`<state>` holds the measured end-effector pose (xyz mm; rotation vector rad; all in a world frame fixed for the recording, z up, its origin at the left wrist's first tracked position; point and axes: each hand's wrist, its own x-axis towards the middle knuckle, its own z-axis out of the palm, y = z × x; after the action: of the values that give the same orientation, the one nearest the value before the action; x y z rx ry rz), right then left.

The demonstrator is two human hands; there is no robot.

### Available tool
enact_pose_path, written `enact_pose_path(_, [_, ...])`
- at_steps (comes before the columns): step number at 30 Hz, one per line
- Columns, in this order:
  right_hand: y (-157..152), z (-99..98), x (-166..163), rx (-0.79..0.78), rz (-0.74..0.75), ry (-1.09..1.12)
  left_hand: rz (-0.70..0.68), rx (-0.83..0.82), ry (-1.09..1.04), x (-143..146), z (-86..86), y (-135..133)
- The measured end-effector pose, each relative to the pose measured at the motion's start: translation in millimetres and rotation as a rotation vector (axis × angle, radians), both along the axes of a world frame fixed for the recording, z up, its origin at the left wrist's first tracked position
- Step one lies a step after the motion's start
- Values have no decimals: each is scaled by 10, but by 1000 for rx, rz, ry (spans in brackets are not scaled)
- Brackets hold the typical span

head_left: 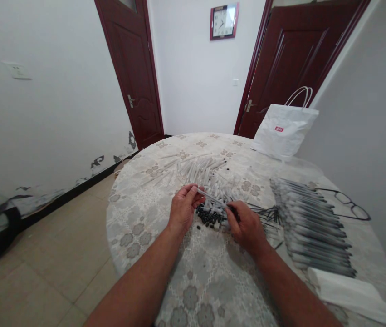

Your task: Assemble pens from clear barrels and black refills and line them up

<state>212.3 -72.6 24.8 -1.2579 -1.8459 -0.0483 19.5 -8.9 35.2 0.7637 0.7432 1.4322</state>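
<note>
My left hand (183,209) pinches one end of a clear pen barrel (211,198) above the round table (134,213). My right hand (247,225) is closed on the barrel's other end, where a dark tip shows. Both hands hover over a small heap of black caps (208,217). Behind them lies a pile of white pen barrels (201,170). A bundle of thin black refills (267,212) fans out just right of my right hand.
A long row of finished dark pens (315,222) covers the table's right side, with glasses (349,204) beyond it. A white paper bag (283,129) leans at the back right. White folded paper (349,293) lies near right. Tiled floor lies to the left.
</note>
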Motion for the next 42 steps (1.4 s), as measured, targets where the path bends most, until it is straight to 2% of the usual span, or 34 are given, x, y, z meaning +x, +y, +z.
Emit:
enact_pose_path(6, [-16, 3, -27, 62, 78, -78, 0, -28, -39, 1, -8, 8])
enact_pose_path(11, [-73, 53, -109, -26, 88, 66, 17, -16, -45, 18, -20, 4])
enact_pose_path(14, [-91, 85, -148, -217, 66, 279, 26, -8, -37, 23, -28, 3])
enact_pose_path(19, [-61, 118, -178, -711, 169, 845, 18, 16, 0, 19, -20, 8])
enact_pose_path(22, [-36, 144, -174, -829, 205, 974, 29, 23, 57, 39, -4, -8])
enact_pose_path(25, [-17, 171, -151, -767, 234, 768, 6, 54, 156, 79, -7, -42])
enact_pose_path(29, [-25, 242, -91, -478, 153, 312, -85, 114, 321, 101, -22, -87])
enact_pose_path(32, [-81, 375, 12, -351, 79, 11, -110, 161, 465, 77, -5, -106])
enact_pose_path(34, [-133, 504, 150, -340, 40, -160, -98, 168, 511, 58, 14, -107])
enact_pose_path(38, [-191, 759, 689, -401, -102, -375, -56, 124, 559, 43, 25, -77])
enact_pose_path(42, [-109, 830, 1487, -448, -495, -520, -39, 102, 600, 44, -11, -38])
